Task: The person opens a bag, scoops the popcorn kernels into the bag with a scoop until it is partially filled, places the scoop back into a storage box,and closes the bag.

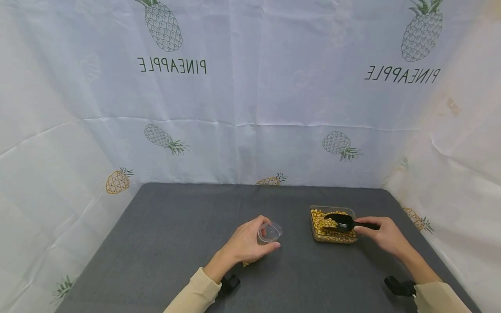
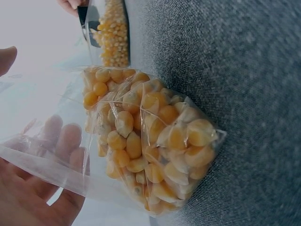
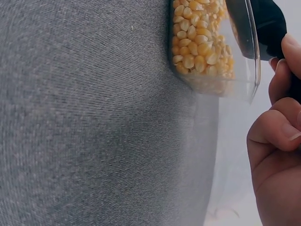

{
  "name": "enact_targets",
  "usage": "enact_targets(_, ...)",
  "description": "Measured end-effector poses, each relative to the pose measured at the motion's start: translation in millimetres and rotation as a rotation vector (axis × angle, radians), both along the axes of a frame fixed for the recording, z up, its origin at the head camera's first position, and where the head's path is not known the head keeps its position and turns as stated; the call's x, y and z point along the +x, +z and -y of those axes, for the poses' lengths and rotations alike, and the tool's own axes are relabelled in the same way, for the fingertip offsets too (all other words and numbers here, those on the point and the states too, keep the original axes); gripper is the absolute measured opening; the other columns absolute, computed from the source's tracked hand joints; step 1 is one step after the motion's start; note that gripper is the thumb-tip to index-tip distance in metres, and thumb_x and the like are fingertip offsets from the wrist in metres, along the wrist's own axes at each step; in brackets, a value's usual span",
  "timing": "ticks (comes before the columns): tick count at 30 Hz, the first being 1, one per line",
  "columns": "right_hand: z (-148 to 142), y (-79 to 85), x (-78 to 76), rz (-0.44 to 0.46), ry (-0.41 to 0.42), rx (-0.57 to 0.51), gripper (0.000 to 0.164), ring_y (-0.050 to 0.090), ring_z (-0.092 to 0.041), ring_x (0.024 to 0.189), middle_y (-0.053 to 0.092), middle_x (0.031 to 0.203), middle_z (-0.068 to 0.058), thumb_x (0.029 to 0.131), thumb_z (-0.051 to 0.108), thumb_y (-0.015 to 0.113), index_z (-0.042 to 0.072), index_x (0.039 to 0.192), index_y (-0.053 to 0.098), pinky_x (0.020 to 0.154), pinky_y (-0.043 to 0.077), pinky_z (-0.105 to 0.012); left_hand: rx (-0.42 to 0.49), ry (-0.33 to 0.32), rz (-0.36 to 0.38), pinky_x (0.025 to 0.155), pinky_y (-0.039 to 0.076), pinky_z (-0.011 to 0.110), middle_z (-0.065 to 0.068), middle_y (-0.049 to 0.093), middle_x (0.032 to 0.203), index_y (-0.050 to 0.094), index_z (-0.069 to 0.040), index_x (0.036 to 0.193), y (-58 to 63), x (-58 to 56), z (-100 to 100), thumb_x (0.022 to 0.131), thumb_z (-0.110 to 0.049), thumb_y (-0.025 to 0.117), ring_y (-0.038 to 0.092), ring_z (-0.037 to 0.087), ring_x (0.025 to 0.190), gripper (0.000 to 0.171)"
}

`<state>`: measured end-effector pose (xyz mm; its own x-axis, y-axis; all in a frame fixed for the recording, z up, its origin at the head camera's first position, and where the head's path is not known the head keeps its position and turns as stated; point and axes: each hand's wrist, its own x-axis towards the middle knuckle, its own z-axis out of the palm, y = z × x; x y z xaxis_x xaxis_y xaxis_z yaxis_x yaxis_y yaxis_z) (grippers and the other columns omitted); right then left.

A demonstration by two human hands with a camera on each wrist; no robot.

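A clear plastic bag with yellow corn kernels in its lower part stands on the dark cloth. My left hand holds it near the top, the thumb on one side and the fingers on the other. Between them the bag's rounded mouth gapes in the head view. Off to the right, my right hand grips the handle of a black scoop. The scoop lies tilted over a clear rectangular container of corn kernels, some kernels at its front lip. How deep its blade sits is hard to tell.
Dark grey cloth covers the table under both hands. White curtains printed with pineapples rise behind it and along both sides. The right curtain hangs close to the table's right edge, near the container.
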<state>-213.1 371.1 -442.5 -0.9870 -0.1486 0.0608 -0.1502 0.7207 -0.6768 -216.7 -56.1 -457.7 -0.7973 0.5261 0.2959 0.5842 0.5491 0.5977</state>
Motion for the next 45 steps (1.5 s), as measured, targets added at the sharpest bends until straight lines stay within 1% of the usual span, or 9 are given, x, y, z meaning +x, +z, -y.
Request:
enact_targets(15,4.3,5.1,1.8,0.007,-0.028,-0.049,0.045,0.052,-0.053,0.123,0.060,0.133,-0.029,0.099,0.031,0.069,-0.002,0.130,0.066,0.087,0.052,-0.058,0.002,0.004,0.014,0.062,0.042,0.023,-0.012,0.054,0.092,0.057,-0.019,0.128,1.2,0.7,-0.1,0.091,-0.054,0.070,0.048,0.003,0.068,0.053)
enact_targets(23,13.8,13.3,1.0,-0.015,-0.006,-0.059,0.043,0.058,-0.047,0.119,0.061,0.133,-0.027,0.098,0.030,0.070,0.001,0.129,0.068,0.081,0.055,-0.047,0.003,0.009,0.002,0.062,0.042,0.023,-0.013,0.053,0.091,0.057,-0.018,0.127,0.3,1.2,-0.2,0.090,-0.053,0.071,0.048,0.003,0.069,0.053)
enact_targets(27,19.3,18.9,1.2,-0.021,0.001,-0.060,0.042,0.064,-0.035,0.108,0.061,0.133,-0.026,0.099,0.030,0.070,0.002,0.130,0.068,0.074,0.053,-0.040,0.002,0.011,-0.001,0.062,0.042,0.023,-0.012,0.053,0.091,0.057,-0.018,0.127,0.4,1.4,-0.3,0.090,-0.053,0.071,0.048,0.003,0.068,0.053)
enact_targets(30,23.6,22.0,1.7,-0.035,0.008,-0.057,0.041,0.064,-0.033,0.106,0.061,0.133,-0.025,0.098,0.030,0.070,0.003,0.129,0.068,0.073,0.053,-0.041,0.003,0.010,0.001,0.062,0.042,0.023,-0.013,0.053,0.091,0.057,-0.018,0.127,0.5,1.2,-0.3,0.090,-0.054,0.071,0.048,0.003,0.068,0.053)
enact_targets(32,26.5,23.5,1.9,-0.045,0.016,-0.059,0.041,0.063,-0.037,0.108,0.060,0.134,-0.026,0.099,0.030,0.070,0.002,0.129,0.068,0.073,0.052,-0.043,0.004,0.010,0.002,0.062,0.042,0.023,-0.013,0.053,0.091,0.057,-0.018,0.127,0.5,1.1,-0.4,0.090,-0.054,0.071,0.048,0.003,0.068,0.053)
enact_targets(33,27.8,24.1,2.1,-0.054,0.020,-0.052,0.040,0.061,-0.040,0.114,0.060,0.134,-0.026,0.099,0.030,0.069,0.003,0.128,0.069,0.076,0.053,-0.044,0.004,0.010,0.002,0.062,0.042,0.023,-0.013,0.053,0.091,0.057,-0.018,0.127,0.4,1.0,-0.4,0.090,-0.054,0.071,0.048,0.003,0.068,0.053)
enact_targets(35,30.6,25.6,2.2,-0.061,0.029,-0.057,0.040,0.058,-0.046,0.117,0.060,0.134,-0.027,0.099,0.029,0.069,0.002,0.128,0.069,0.076,0.052,-0.044,0.005,0.007,0.003,0.061,0.042,0.023,-0.013,0.053,0.091,0.058,-0.018,0.127,0.1,0.7,-0.3,0.090,-0.054,0.071,0.048,0.003,0.067,0.054)
enact_targets(39,35.9,28.5,2.3,-0.075,0.049,-0.064,0.038,0.055,-0.049,0.122,0.060,0.134,-0.027,0.099,0.028,0.069,0.002,0.126,0.070,0.078,0.050,-0.045,0.005,0.007,0.005,0.062,0.042,0.023,-0.013,0.053,0.091,0.058,-0.019,0.127,-0.1,0.5,-0.4,0.090,-0.055,0.071,0.048,0.003,0.068,0.053)
enact_targets(45,43.4,32.2,2.9,-0.096,0.085,-0.081,0.033,0.054,-0.049,0.121,0.063,0.132,-0.023,0.099,0.026,0.069,0.005,0.124,0.072,0.086,0.050,-0.057,0.007,0.008,0.004,0.062,0.042,0.023,-0.012,0.054,0.091,0.058,-0.019,0.126,0.1,0.3,-0.5,0.090,-0.055,0.071,0.048,0.003,0.068,0.053)
